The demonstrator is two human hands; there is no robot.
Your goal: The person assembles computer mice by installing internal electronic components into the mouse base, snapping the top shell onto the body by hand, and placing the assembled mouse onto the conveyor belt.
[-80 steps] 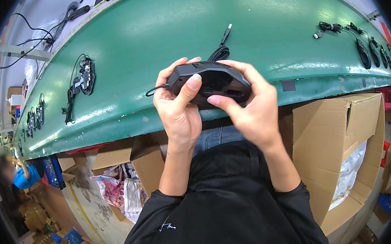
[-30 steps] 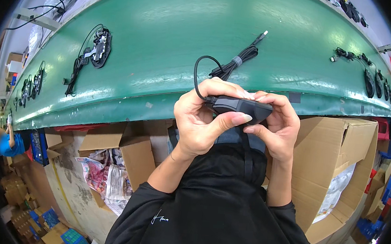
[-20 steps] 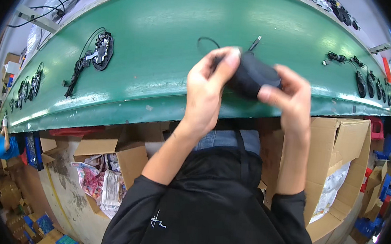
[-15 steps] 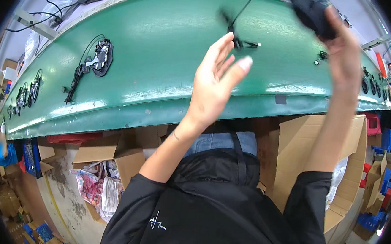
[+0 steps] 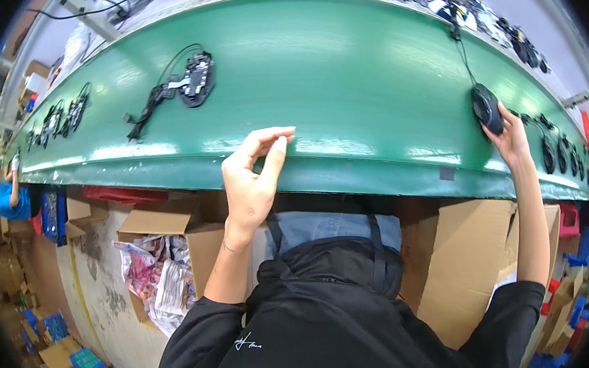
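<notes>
My right hand (image 5: 509, 135) is stretched out to the far right, its fingers holding a black computer mouse (image 5: 486, 108) down on the green conveyor belt (image 5: 357, 92); the mouse's cable runs up the belt away from me. My left hand (image 5: 254, 174) hovers over the near edge of the belt with nothing in it, fingers loosely together and thumb apart. An open mouse with its circuit board and cable (image 5: 181, 88) lies on the belt to the left of that hand.
More black mice (image 5: 560, 153) line the belt at the far right, and more open units (image 5: 61, 114) at the far left. Cardboard boxes (image 5: 440, 265) and a box of crumpled wrappers (image 5: 156, 277) stand under the belt. A person in blue (image 5: 7, 192) works at far left.
Both hands were holding the mouse close in front of me. My right hand carried it away to the far right and set it on the belt; my left hand let go and dropped to the belt's edge.
</notes>
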